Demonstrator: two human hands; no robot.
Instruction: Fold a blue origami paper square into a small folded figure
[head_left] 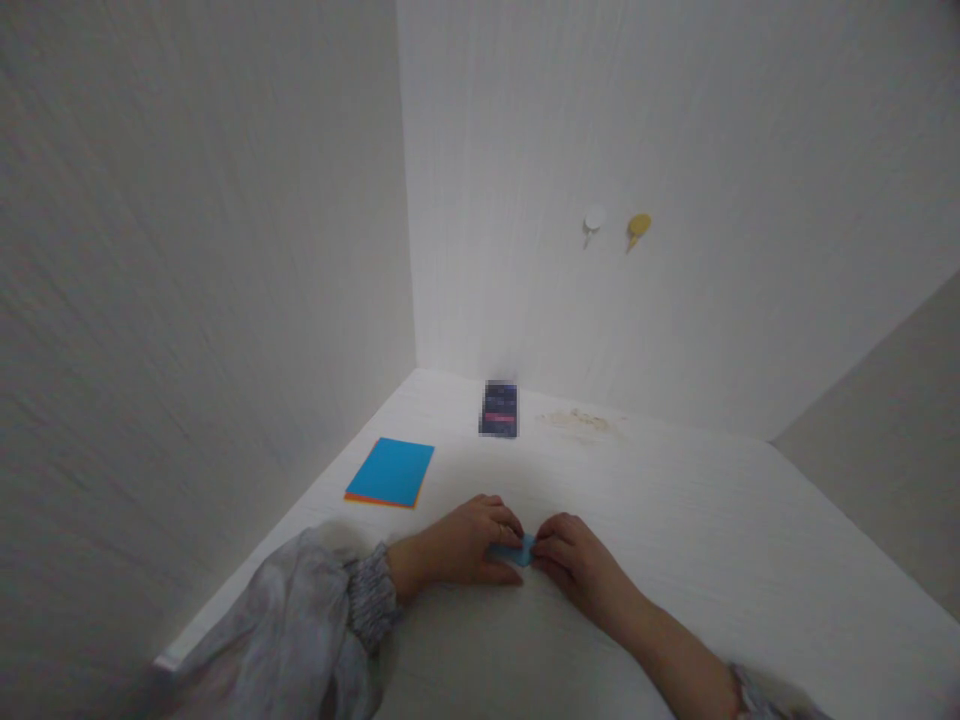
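A small piece of light blue paper [525, 550] lies on the white table between my two hands, partly hidden by the fingers. On its left side my left hand [484, 545] is closed around it, with the thumb below and the fingers above. My right hand [574, 555] pinches the right end of the same paper with its fingertips. To the upper left of my left hand rests a stack of paper sheets [391, 472], blue on top with orange edges showing below.
A blurred dark phone [500, 409] stands near the back wall beyond my hands. Right of it are brownish marks [585, 421] on the white table [675, 520]. A white hook [593, 219] and a yellow hook [639, 226] are on the back wall. Another wall borders the left.
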